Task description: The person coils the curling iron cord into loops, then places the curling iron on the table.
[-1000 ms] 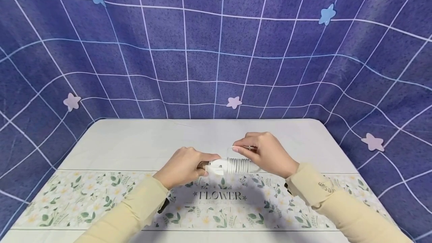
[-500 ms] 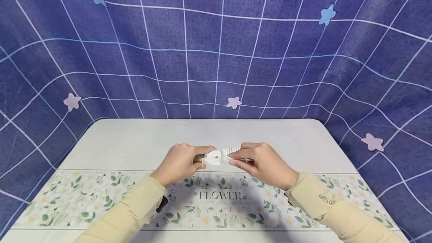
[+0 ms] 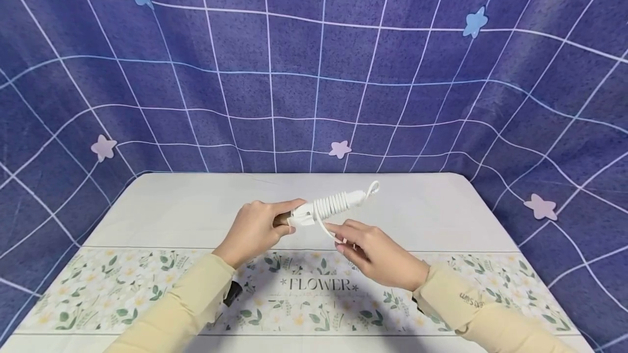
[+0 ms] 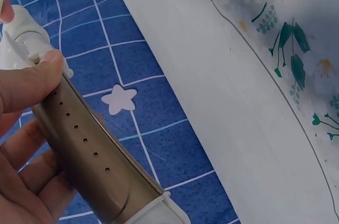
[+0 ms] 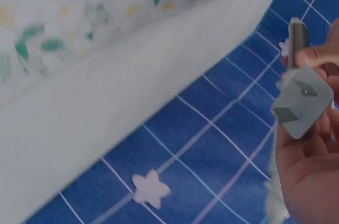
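Observation:
A white hair straightener [image 3: 355, 198] is held over the table, its right end tilted up and away. My left hand [image 3: 252, 233] grips its brown barrel [image 4: 87, 150], which shows a row of small holes in the left wrist view, the thumb lying along it. White cord [image 3: 331, 206] is wound in several turns round the handle, and a small loop stands at the far end. My right hand [image 3: 380, 255], below and right of the coils, holds the cord's free end. In the right wrist view a pale two-pin plug [image 5: 303, 102] sits at its fingers, prongs facing the camera.
Beneath both hands is a table with a white cloth [image 3: 206, 200] and a floral band [image 3: 113, 287] lettered FLOWER. Behind the table's far edge hangs a blue-purple grid curtain [image 3: 294, 97] with star prints.
The right hand has passed from above the handle, across its front, to below it, drawing the cord along. The straightener has risen, its right end tipping up. The left hand keeps its grip.

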Available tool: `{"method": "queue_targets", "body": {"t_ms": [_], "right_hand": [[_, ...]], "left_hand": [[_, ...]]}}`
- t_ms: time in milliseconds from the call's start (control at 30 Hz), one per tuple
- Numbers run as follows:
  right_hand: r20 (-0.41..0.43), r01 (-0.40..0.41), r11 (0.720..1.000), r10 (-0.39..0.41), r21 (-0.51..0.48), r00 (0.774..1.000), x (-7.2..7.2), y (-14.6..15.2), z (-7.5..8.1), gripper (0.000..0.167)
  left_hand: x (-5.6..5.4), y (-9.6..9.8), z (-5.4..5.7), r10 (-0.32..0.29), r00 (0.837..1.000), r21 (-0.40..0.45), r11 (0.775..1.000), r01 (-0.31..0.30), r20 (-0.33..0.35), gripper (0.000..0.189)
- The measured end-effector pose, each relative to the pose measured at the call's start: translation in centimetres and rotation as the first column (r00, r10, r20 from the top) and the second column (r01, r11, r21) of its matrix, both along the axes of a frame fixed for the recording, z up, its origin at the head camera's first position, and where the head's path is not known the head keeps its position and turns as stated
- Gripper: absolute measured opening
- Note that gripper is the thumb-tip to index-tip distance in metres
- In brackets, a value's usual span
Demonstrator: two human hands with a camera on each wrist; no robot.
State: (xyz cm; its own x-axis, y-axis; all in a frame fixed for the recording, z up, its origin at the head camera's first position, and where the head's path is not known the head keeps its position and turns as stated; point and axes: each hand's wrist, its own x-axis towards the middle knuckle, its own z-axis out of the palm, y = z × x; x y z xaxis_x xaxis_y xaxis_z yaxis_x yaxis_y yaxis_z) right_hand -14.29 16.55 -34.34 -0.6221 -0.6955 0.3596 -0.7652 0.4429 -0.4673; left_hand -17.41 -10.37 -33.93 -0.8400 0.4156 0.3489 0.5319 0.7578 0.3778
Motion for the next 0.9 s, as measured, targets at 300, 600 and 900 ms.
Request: {"method": "queue_targets", "body": {"t_ms": [300,600,900], "right_hand": [[0.138,0.076,0.997,-0.073,-0.017,0.988,0.8,0.7,-2.0,0.036],[0.312,0.068,0.994,-0.039,-0.084,0.949,0.9,1.4,-2.9,0.034],[0.369,0.107,0.990,-0.066,-0.091,0.927,-0.6,2.2,-3.8,0.032]], "left_hand": [[0.2,0.1,0.5,-0.013,0.999,0.040,0.999,0.015,-0.033,0.057],[0.3,0.1,0.7,-0.018,0.999,0.070,0.997,0.021,-0.045,0.057],[1.0,0.6,1.4,-0.069,0.997,0.109,0.992,0.066,0.030,0.060]]}}
